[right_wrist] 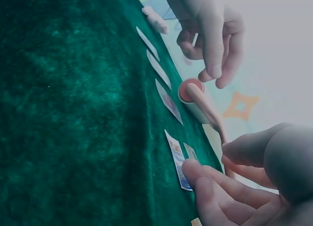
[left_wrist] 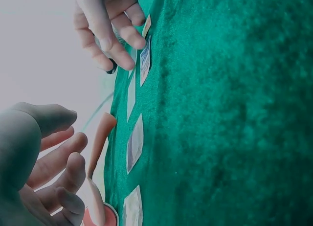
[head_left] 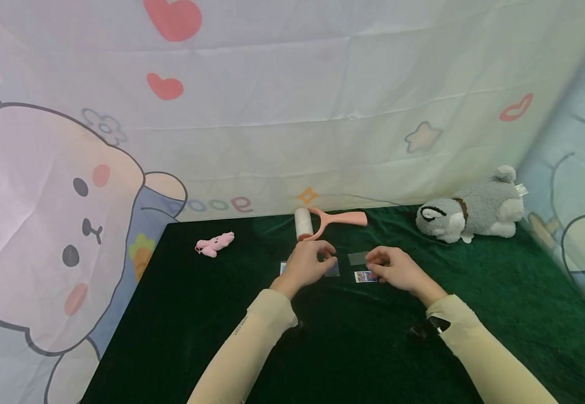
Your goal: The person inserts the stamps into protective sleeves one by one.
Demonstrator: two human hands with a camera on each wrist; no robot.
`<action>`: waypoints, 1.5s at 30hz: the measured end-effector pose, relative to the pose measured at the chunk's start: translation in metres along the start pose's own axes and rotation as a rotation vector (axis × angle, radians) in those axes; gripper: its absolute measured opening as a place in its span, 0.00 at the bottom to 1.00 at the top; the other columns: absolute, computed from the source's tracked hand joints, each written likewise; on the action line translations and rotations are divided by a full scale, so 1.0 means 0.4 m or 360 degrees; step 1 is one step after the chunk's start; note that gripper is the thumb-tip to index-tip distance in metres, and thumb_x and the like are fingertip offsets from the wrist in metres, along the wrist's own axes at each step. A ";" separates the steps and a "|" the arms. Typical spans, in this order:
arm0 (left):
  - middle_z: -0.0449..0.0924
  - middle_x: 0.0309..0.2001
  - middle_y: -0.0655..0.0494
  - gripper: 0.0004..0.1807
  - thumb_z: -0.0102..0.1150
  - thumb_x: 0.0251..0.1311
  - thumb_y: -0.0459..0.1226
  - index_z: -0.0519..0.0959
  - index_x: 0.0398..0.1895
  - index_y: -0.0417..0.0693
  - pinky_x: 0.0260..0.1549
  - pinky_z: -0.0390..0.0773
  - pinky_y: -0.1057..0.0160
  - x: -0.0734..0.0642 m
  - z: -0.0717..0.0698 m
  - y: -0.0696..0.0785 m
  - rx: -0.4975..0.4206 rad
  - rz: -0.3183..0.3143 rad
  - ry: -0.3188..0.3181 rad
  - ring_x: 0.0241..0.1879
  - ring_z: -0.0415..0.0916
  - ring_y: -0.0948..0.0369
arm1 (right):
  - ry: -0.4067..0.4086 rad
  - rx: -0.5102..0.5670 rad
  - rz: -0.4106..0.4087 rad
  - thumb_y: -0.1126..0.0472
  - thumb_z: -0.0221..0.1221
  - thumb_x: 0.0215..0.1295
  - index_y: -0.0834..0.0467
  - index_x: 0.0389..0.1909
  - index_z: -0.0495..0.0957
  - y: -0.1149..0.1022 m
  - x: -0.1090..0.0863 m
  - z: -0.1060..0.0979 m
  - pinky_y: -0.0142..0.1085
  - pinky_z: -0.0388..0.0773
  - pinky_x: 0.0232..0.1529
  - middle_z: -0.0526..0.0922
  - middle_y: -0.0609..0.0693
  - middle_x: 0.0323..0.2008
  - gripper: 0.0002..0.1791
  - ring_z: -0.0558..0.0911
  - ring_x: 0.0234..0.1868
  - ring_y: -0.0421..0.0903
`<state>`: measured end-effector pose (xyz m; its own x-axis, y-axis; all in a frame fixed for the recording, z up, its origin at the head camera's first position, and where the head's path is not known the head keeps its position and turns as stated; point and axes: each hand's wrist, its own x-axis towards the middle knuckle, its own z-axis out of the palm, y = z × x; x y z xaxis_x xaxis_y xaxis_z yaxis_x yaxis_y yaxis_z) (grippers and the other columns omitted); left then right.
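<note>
My left hand [head_left: 305,262], fingers loosely bent and holding nothing, hovers over a row of small cards; one card [head_left: 332,267] shows beside its fingertips and another [head_left: 283,267] partly behind the wrist. To the right, my right hand [head_left: 397,270] is low over the cloth, its thumb apart from the fingers in the right wrist view. Its fingertips overlap the edge of a colourful printed card [right_wrist: 176,157] there. Just behind that card lies a clear sleeve [head_left: 357,258]. In the left wrist view a further card [left_wrist: 146,25] peeks out under the right hand.
A lint roller [head_left: 340,219] with a pink handle and white roll lies behind the cards. A small pink plush [head_left: 215,244] is at the back left, a grey plush dog [head_left: 474,210] at the back right. Dark green cloth [head_left: 353,348] covers the table; a printed curtain [head_left: 282,84] hangs behind.
</note>
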<state>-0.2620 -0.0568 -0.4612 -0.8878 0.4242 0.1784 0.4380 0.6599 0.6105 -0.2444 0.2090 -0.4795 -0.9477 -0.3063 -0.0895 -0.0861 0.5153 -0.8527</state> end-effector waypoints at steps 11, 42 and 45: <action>0.87 0.42 0.61 0.11 0.68 0.71 0.43 0.88 0.50 0.50 0.36 0.79 0.63 0.005 0.003 0.005 -0.0012 0.0037 0.0008 0.34 0.77 0.63 | 0.0005 -0.0044 0.0002 0.65 0.57 0.77 0.66 0.58 0.78 0.006 0.005 0.015 0.41 0.86 0.40 0.87 0.59 0.47 0.14 0.87 0.41 0.48; 0.87 0.42 0.59 0.11 0.68 0.70 0.43 0.88 0.49 0.49 0.35 0.79 0.62 0.008 0.001 0.015 -0.0001 -0.0017 0.0021 0.36 0.79 0.60 | 0.0061 -0.0302 -0.0245 0.62 0.68 0.70 0.60 0.36 0.86 -0.029 -0.009 -0.018 0.40 0.78 0.34 0.86 0.48 0.33 0.05 0.79 0.32 0.45; 0.87 0.43 0.58 0.12 0.68 0.71 0.43 0.88 0.50 0.48 0.35 0.80 0.62 0.009 0.003 0.015 -0.0023 -0.0020 0.0001 0.36 0.79 0.60 | 0.0061 -0.0291 -0.0271 0.63 0.66 0.71 0.59 0.36 0.85 -0.032 -0.010 -0.020 0.39 0.76 0.32 0.85 0.49 0.33 0.03 0.78 0.32 0.45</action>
<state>-0.2624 -0.0505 -0.4578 -0.8935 0.4152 0.1711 0.4245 0.6563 0.6237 -0.2419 0.2102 -0.4639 -0.9254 -0.3723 0.0702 -0.2965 0.5962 -0.7461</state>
